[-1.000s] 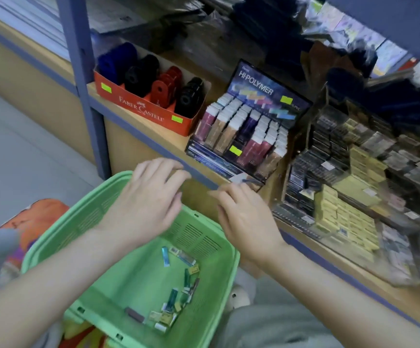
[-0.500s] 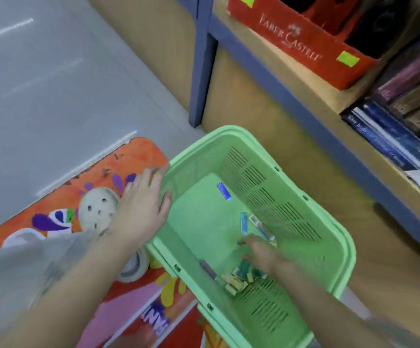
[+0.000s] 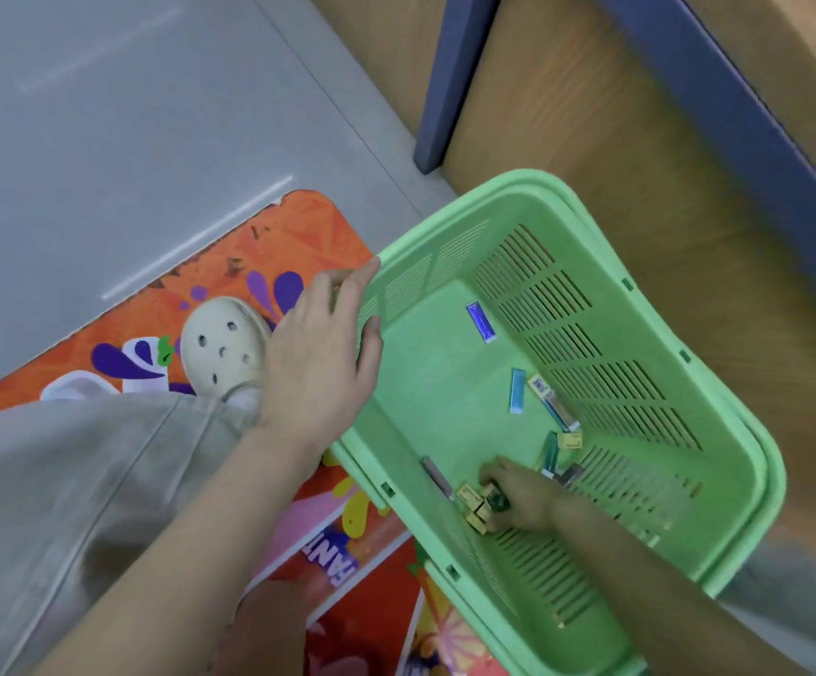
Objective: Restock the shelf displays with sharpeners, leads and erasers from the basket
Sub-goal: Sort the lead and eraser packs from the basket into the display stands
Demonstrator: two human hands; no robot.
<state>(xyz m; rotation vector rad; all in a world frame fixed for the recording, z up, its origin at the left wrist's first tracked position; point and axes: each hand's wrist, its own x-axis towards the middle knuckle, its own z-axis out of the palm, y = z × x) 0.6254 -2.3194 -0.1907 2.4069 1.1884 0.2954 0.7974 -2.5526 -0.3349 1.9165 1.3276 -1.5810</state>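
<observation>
A light green plastic basket [image 3: 718, 397] fills the right of the head view. My left hand [image 3: 320, 363] grips its near-left rim. My right hand [image 3: 518, 500] is down on the basket floor, fingers closing around a cluster of small yellow boxes [image 3: 475, 505]. Loose on the floor lie a dark blue lead case [image 3: 480, 322], a light blue case [image 3: 517, 390], a striped case [image 3: 553, 402], another yellow box [image 3: 570, 440] and a grey case [image 3: 437, 476].
The blue shelf post [image 3: 450, 85] and the wooden shelf base [image 3: 640, 153] rise behind the basket. An orange patterned mat [image 3: 230, 265] lies on the grey floor, with my white clog [image 3: 223, 348] and beige trouser leg [image 3: 69, 490] on the left.
The view dropped from the shelf displays to the basket. My left hand took the basket rim. My right hand went down into the basket and closed in on the yellow boxes.
</observation>
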